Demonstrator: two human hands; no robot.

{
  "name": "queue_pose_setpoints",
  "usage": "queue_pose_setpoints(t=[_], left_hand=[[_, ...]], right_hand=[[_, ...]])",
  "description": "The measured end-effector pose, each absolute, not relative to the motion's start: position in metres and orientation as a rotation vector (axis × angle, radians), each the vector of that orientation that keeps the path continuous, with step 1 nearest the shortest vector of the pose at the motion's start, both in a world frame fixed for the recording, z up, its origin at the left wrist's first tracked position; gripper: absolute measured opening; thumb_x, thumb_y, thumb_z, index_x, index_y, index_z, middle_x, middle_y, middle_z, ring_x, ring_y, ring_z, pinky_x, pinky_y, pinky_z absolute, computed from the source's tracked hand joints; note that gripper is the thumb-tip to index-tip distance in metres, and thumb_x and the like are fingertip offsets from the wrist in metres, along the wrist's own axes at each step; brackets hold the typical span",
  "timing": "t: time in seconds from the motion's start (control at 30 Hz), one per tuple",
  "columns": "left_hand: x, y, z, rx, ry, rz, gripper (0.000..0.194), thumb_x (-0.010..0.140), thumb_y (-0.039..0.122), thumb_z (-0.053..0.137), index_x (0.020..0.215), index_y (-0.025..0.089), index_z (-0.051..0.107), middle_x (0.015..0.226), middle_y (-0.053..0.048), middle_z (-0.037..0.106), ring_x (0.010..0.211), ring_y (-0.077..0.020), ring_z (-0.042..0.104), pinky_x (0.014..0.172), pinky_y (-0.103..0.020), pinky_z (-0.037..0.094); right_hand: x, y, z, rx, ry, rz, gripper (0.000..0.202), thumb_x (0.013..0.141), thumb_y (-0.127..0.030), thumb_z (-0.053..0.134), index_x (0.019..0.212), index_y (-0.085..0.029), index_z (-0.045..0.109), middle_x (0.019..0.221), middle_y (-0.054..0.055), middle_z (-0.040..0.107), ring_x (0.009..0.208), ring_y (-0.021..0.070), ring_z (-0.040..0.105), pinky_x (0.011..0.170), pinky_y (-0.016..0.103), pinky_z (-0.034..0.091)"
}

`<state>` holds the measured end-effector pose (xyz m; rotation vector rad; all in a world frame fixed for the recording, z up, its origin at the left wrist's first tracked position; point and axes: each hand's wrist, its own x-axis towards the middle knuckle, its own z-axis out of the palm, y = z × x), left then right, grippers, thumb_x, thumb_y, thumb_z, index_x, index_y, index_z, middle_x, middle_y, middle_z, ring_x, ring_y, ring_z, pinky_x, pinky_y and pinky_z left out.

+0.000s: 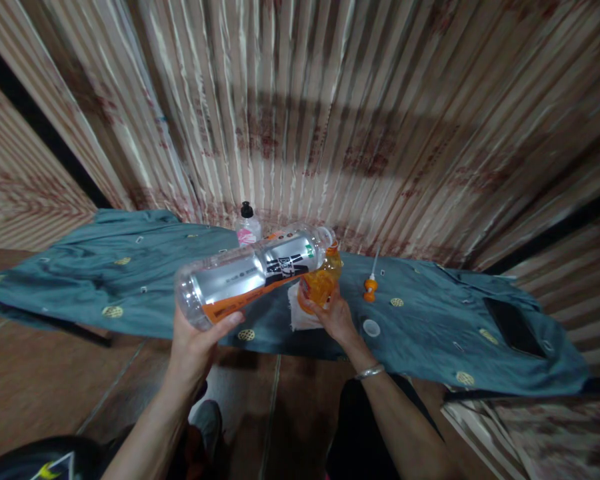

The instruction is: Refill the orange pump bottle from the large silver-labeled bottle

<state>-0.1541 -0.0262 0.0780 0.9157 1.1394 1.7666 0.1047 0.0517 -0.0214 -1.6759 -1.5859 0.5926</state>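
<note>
My left hand (200, 343) is wrapped round the base of a large clear plastic bottle (250, 273) with a silver and orange label. The bottle is tilted, its uncapped mouth toward the right, just above the neck of an orange translucent bottle (323, 283). My right hand (333, 313) grips that orange bottle over a white cloth (305, 317). Whether liquid is flowing between them I cannot tell. An orange pump top (371, 287) with a thin clear tube lies to the right. Near my right wrist is a small white cap (371, 328).
A teal patterned cloth (145, 280) covers the long narrow table. Behind the large bottle stands a clear bottle with a black top (247, 223). A dark phone (514, 325) lies at the right end. Striped curtains (300, 120) hang directly behind the table.
</note>
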Motion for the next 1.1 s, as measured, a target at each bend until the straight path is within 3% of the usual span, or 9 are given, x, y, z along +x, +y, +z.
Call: queue_pose_setpoints(t=[0.3,0.5,0.83,1.1], left_hand=[[-0.1559,-0.0244,0.0756,0.863,1.152,1.748,0.097,0.043,0.032,0.106,0.132,0.020,0.070,0.102,-0.006,0.081,0.082,-0.0236,0.076,0.063,-0.028,0.062],[-0.1549,-0.0250,0.0778,0.858,1.161,1.745,0.099,0.041,0.034,0.106,0.132,0.020,0.069,0.101,-0.006,0.080,0.089,-0.0268,0.077,0.068,-0.029,0.064],[-0.1528,-0.0252,0.0803,0.851,1.165,1.748,0.107,0.041,0.033,0.105,0.139,0.021,0.064,0.106,-0.007,0.080,0.084,-0.0257,0.076,0.061,-0.029,0.061],[-0.1511,-0.0253,0.0826,0.827,1.177,1.748,0.108,0.039,0.034,0.105,0.138,0.021,0.064,0.100,-0.006,0.080,0.079,-0.0253,0.075,0.060,-0.031,0.062]], right_hand=[[0.1025,0.0501,-0.0186,-1.694,-1.575,0.607,0.069,0.084,-0.043,0.080,0.144,-0.017,0.057,0.118,0.014,0.083,0.110,0.0351,0.082,0.095,0.045,0.064],[0.1020,0.0497,-0.0170,-1.685,-1.579,0.611,0.070,0.084,-0.042,0.081,0.145,-0.018,0.056,0.119,0.013,0.083,0.111,0.0347,0.081,0.097,0.046,0.064],[0.1017,0.0503,-0.0193,-1.668,-1.565,0.619,0.069,0.084,-0.042,0.079,0.145,-0.017,0.056,0.121,0.014,0.083,0.113,0.0354,0.081,0.097,0.046,0.064],[0.1014,0.0501,-0.0185,-1.688,-1.571,0.609,0.068,0.084,-0.041,0.082,0.143,-0.018,0.056,0.119,0.013,0.083,0.111,0.0354,0.081,0.096,0.046,0.064]])
